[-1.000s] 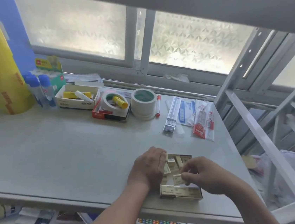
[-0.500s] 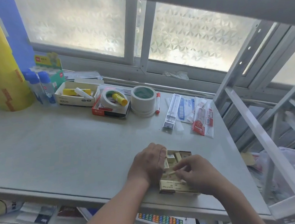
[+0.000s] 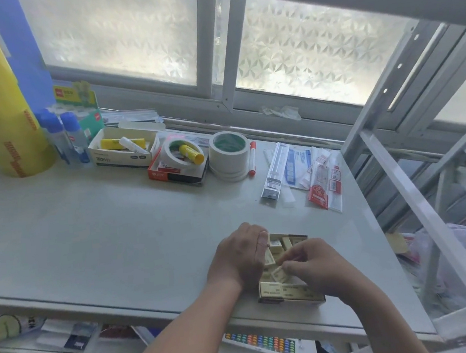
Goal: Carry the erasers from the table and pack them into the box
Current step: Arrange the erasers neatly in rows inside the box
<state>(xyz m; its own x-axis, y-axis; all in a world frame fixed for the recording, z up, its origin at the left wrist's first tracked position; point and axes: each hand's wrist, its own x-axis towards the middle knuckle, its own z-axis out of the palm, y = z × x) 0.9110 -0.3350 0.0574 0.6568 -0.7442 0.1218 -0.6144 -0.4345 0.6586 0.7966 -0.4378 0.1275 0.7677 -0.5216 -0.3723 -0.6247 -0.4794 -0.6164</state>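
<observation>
Box position: I found the box (image 3: pixel 291 293) at 5 o'clock on the bench (image 3: pixel 102 234), with its near wall close to the bench's front edge.
Contents: The erasers (image 3: pixel 276 245) sat in the box's 12 o'clock half, some upright and some tilted. I could not read the count.
Left hand: The left hand (image 3: pixel 239 258) was clamped on the box's 9 o'clock wall, fingers curled down over it. The fingertips were hidden from me.
Right hand: The right hand (image 3: pixel 317 268) was at the box's 4 o'clock corner, thumb and fingers pinched together on one eraser (image 3: pixel 279 274), which was tilted over the near rows.
Stage, my judgement: Seating that eraser. It was not yet level with its neighbours.
Risk, jam: Going in tilted, the eraser could wedge on those beside it and stand proud of the rim.
Risk, slide: A downward push at the 6 o'clock end, with the left hand's hold slackening, could tip the box or shove it over the front edge onto the shelf (image 3: pixel 70 337) below.
Risk, drag-out: The fingers crowded the opening, so withdrawing them could lift a packed eraser back out.
Risk, blind spot: The right hand covered the slot, so I could not confirm there was free room under it.
Bystanders: The tape roll (image 3: pixel 228 153) and packets (image 3: pixel 322 183), at 12 to 1 o'clock, lay well apart from the work and posed no hazard.
</observation>
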